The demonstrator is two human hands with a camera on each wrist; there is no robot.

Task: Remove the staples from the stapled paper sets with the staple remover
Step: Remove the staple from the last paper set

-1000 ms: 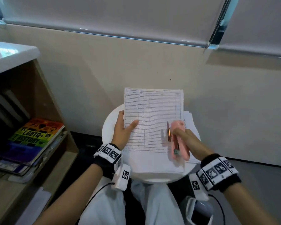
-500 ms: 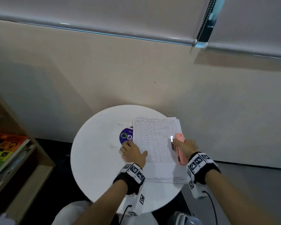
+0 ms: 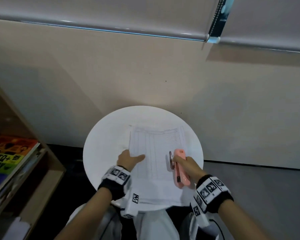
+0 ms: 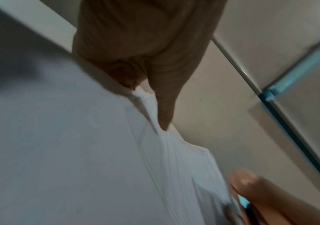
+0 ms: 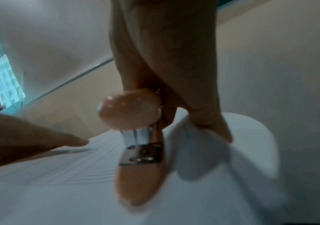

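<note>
A stapled paper set (image 3: 157, 153) with a printed grid lies flat on the round white table (image 3: 102, 135), its near end hanging over the table's front rim. My left hand (image 3: 134, 155) pinches the set's left edge, thumb on top; the left wrist view shows the thumb (image 4: 162, 109) pressing the paper (image 4: 78, 152) with curled fingers under it. My right hand (image 3: 178, 159) grips the pink staple remover (image 3: 180, 170) over the set's right side. The right wrist view shows the pink tool (image 5: 137, 175) with its metal plate just above the sheets.
A wooden bookshelf (image 3: 47, 163) with colourful books (image 3: 9, 156) stands at the left. The beige wall (image 3: 145, 75) rises right behind the table, with a window blind above. My lap in white trousers (image 3: 152, 224) is under the table's near edge.
One second ago the paper set was held up toward me; now it lies flat on the table. A purple round thing seen beside it half a second ago is out of sight.
</note>
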